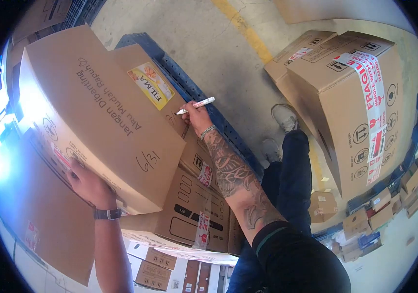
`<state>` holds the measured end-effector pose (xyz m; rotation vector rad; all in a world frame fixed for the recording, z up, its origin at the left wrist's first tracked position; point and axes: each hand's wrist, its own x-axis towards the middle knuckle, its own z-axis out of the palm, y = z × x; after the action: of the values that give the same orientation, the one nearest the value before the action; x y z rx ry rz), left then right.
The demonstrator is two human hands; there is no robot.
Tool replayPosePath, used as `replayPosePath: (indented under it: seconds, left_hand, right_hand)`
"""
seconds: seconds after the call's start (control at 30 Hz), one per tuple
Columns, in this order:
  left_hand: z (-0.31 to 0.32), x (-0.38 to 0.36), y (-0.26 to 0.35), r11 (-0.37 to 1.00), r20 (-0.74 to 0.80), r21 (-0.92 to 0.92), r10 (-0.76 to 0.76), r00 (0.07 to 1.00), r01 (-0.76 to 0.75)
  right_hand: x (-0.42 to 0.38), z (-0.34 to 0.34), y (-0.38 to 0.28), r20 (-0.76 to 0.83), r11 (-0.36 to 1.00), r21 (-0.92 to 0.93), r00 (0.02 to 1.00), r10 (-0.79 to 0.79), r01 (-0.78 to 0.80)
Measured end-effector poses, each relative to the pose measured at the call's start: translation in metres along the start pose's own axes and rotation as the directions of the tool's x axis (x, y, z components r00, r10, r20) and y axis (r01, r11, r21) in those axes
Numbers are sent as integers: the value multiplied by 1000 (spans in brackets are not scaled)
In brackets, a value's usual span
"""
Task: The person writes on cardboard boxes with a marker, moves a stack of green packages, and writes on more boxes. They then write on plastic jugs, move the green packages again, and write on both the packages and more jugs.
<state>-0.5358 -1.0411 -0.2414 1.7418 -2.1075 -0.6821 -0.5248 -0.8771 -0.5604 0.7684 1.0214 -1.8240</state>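
Observation:
My right hand (194, 117) is closed round a white marker (200, 104), its dark tip at the cardboard beside a yellow-and-white FILMA label (151, 85). Small marks show near the tip. My left hand (89, 184) rests against the side of a large cardboard box (67, 73), fingers partly apart, with a watch on the wrist. That box is tilted and bears the printed words "Jangan Dibanting Aku Mudah Rapuh" and a handwritten "6/31". It stands on other boxes (189, 210) with red-and-white tape.
A blue pallet (194, 90) runs beneath the stack. To the right stand large boxes (336, 107) with FRAGILE tape. Yellow lines (243, 27) cross the concrete floor. Smaller boxes (355, 222) lie at the lower right. My shoes (285, 118) stand between the stacks.

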Motion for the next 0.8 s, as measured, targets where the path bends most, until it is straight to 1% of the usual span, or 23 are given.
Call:
replayPosePath:
  seconds: [0.03,0.13,0.23,0.33,0.4,0.43,0.5,0.53,0.57,0.6,0.63,0.67,0.7,0.73,0.77,0.8]
  left_hand:
    - [-1,2,-1,1000,-4,21,16,1000,-16]
    - [-1,4,-6,996,-8,65,58,998,-57]
    - [0,2,-6,996,-9,55,73,997,-73]
    - [2,1,-2,998,-4,25,56,998,-56]
    - [0,3,-7,998,9,-13,57,998,-57]
    - [-3,7,-17,987,25,111,116,993,-118]
    - [-14,19,-33,909,64,345,224,972,-233]
    - [-4,4,-4,981,-8,191,43,999,-41]
    - [-4,5,0,979,-53,201,35,998,-23]
    - [-3,2,1,946,-84,320,93,992,-62]
    - [-5,2,3,898,-119,431,159,980,-93]
    - [-4,2,6,871,-154,483,182,971,-87]
    - [-4,4,3,895,-173,445,99,980,-12]
    - [-5,3,12,918,-181,396,61,982,16]
    - [-7,7,5,931,-158,366,60,986,2]
    - [-10,9,15,929,-184,370,47,982,25]
  right_hand:
    - [5,-3,6,27,1000,-7,1000,-7,8]
    - [3,-5,3,-33,997,-54,998,52,-54]
    - [2,-5,2,32,999,-28,999,24,-23]
    - [-3,6,-6,-103,993,98,991,83,-73]
    - [10,-8,13,-35,998,6,997,63,-63]
    - [11,-15,15,0,997,-43,998,57,-57]
    - [-11,-19,-7,-72,995,-92,997,35,-42]
    - [-24,-20,-19,-90,992,-117,996,24,-35]
    - [-36,-24,-31,-140,993,-59,986,89,-98]
    - [-50,-26,-42,-170,986,0,971,166,-168]
    - [-74,-19,-62,-150,996,-44,987,65,-72]
    - [-77,-30,-69,-204,974,-106,963,174,-199]
    - [-91,-26,-91,-261,976,-72,948,179,-204]
    - [-102,-29,-106,-246,977,-120,959,140,-174]
    - [-109,-30,-127,-252,977,-170,964,85,-131]
    - [-113,-18,-154,-235,969,-232,971,33,-89]
